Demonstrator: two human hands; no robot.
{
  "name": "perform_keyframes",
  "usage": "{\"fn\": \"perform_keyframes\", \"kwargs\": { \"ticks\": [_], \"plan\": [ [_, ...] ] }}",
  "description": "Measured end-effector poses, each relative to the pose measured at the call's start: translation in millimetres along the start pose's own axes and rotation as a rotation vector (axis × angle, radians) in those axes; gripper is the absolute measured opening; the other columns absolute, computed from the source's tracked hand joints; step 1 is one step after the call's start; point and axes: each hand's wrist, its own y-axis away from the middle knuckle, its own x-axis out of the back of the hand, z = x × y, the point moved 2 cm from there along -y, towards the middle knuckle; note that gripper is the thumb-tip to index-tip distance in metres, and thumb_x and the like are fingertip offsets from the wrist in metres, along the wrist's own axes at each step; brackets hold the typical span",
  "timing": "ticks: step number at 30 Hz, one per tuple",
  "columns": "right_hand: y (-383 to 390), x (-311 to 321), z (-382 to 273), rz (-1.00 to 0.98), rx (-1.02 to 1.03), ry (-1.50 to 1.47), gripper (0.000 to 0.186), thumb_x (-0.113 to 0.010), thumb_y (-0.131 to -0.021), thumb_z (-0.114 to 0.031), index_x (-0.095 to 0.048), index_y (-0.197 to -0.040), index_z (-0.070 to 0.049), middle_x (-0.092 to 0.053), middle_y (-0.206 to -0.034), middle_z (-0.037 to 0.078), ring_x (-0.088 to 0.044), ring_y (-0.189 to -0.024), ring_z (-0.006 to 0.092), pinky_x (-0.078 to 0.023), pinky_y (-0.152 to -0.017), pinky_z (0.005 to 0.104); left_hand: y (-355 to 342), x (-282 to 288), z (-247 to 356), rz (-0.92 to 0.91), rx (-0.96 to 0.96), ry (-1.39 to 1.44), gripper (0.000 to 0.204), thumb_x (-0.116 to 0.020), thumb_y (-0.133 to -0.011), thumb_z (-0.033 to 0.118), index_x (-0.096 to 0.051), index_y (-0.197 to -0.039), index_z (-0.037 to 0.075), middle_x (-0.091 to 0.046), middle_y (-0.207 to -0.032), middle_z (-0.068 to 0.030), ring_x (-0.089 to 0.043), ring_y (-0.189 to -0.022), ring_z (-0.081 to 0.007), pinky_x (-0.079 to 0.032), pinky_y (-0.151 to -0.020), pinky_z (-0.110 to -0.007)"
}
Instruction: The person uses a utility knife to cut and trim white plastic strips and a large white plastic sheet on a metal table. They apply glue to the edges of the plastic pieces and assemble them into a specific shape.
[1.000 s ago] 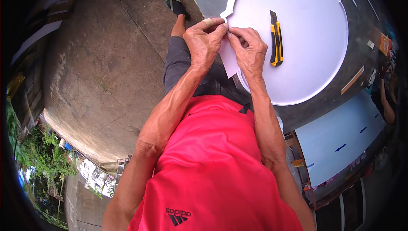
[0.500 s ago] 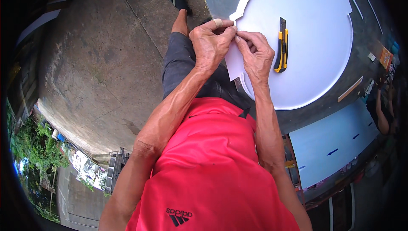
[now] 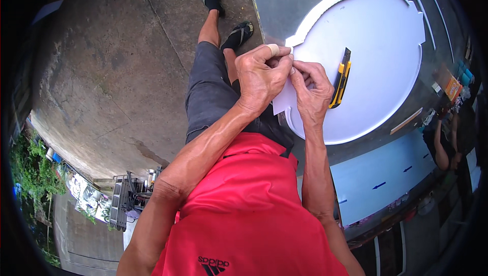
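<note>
Both hands have stayed pinched together over the last second, only drifting slightly on the worktop (image 3: 284,1). Left hand (image 3: 262,78) and right hand (image 3: 310,90) each clench a small white piece (image 3: 282,100) at the near rim of the white oval board (image 3: 376,47); probably paper backing, hard to tell. Yellow knife (image 3: 340,78) lies untouched beside the right hand, so the fiddling goes on.

Matt white foam board (image 3: 376,47), rough concrete floor (image 3: 101,72)

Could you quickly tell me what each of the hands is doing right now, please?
Left hand: closed, pinching the small white piece.
Right hand: closed, pinching the same white piece.
</note>
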Motion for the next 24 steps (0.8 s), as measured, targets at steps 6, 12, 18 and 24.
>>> {"fn": "perform_keyframes", "kwargs": {
  "ticks": [6, 12, 18, 24],
  "plan": [
    [-0.5, 2.1, -6.9, -0.045, -0.067, 0.02, 0.018, -0.075, -0.087, 0.003, -0.074, -0.105, 0.0, -0.067, -0.094, 0.003, -0.056, -0.073, 0.0074, -0.046, -0.066, 0.023, -0.6, 0.8, 0.0, -0.001, -0.011, -0.017, 0.013, -0.077, -0.084, 0.002, -0.077, -0.096, -0.005, -0.07, -0.075, -0.0002, -0.058, -0.065, -0.0028, -0.049, -0.061, -0.019],
    [-3.2, 3.0, -8.1, -0.052, -0.073, 0.029, 0.018, -0.075, -0.086, 0.004, -0.074, -0.104, 0.0, -0.067, -0.092, 0.003, -0.056, -0.072, 0.0076, -0.045, -0.065, 0.0231, -2.7, 1.2, 5.0, -0.017, 0.017, -0.021, 0.013, -0.077, -0.085, 0.003, -0.077, -0.096, -0.005, -0.071, -0.077, -0.0013, -0.061, -0.067, -0.0032, -0.05, -0.062, -0.019],
    [-4.8, 2.9, -6.3, -0.033, -0.024, 0.034, 0.015, -0.078, -0.084, 0.0, -0.075, -0.098, -0.003, -0.066, -0.087, 0.005, -0.059, -0.066, 0.0099, -0.047, -0.058, 0.0244, -2.1, 0.8, 1.8, -0.035, 0.1, 0.021, 0.013, -0.077, -0.085, 0.003, -0.077, -0.095, -0.005, -0.071, -0.078, -0.0018, -0.061, -0.069, -0.0039, -0.051, -0.064, -0.02],
    [1.1, 5.8, -7.3, 0.025, -0.002, -0.006, 0.014, -0.076, -0.086, -0.002, -0.075, -0.1, -0.003, -0.069, -0.088, 0.005, -0.06, -0.066, 0.0097, -0.048, -0.059, 0.0252, -6.8, 3.2, -2.4, -0.037, 0.099, -0.033, 0.021, -0.077, -0.08, 0.01, -0.078, -0.096, -0.003, -0.072, -0.069, -0.0065, -0.065, -0.063, -0.0077, -0.054, -0.062, -0.024]
  ]
}}
